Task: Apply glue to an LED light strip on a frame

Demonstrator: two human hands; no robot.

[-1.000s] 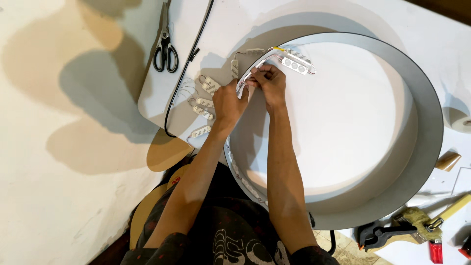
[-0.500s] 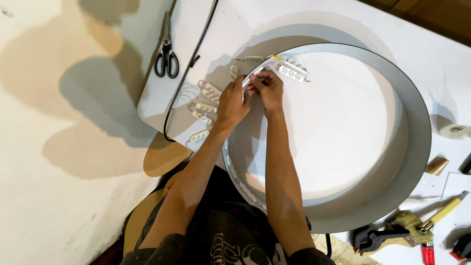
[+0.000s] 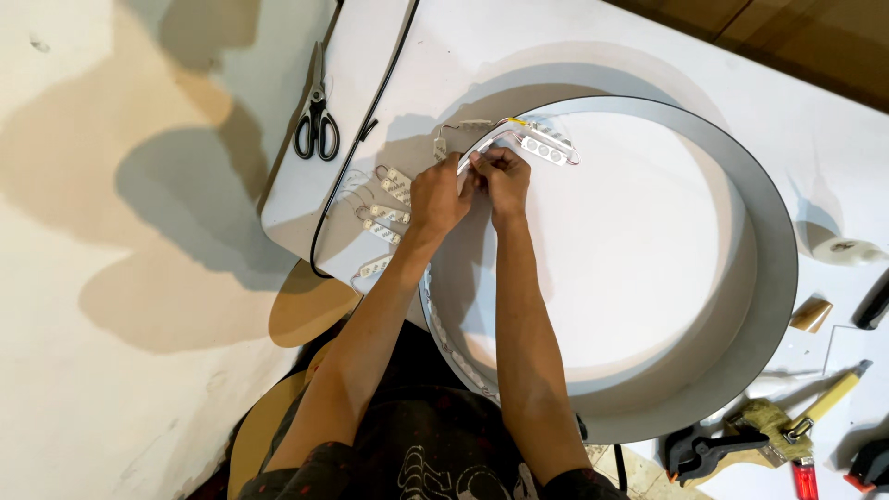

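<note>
Looking down from the head camera, I see both hands meeting at the near-left rim of a large round tray-like housing (image 3: 782, 278), grey-walled and white-floored, which lies on a white table (image 3: 574, 56). My left hand (image 3: 437, 196) and right hand (image 3: 505, 176) are close together, fingertips nearly touching, both pinched on a small white LED module (image 3: 546, 148) and what looks like a backing strip peeling from it; the module sits just above the housing's upper-left wall. A chain of like modules (image 3: 384, 215), joined by thin wire, trails over the table to the left of the left hand, and further modules (image 3: 454, 347) already line the inner wall nearer my body. Black-handled scissors (image 3: 317, 125) lie well to the left, beside a black cable (image 3: 366, 130). At the right edge rest a tape roll (image 3: 847, 248), a black clamp (image 3: 708, 449) and a yellow-handled tool (image 3: 829, 400). To do this step well, I judge that the left fingers should steady the module while the right draws the strip back low and slowly, keeping the wire slack and the sticky face untouched, and that the module should then be pressed flat to the wall in line with its neighbours
</note>
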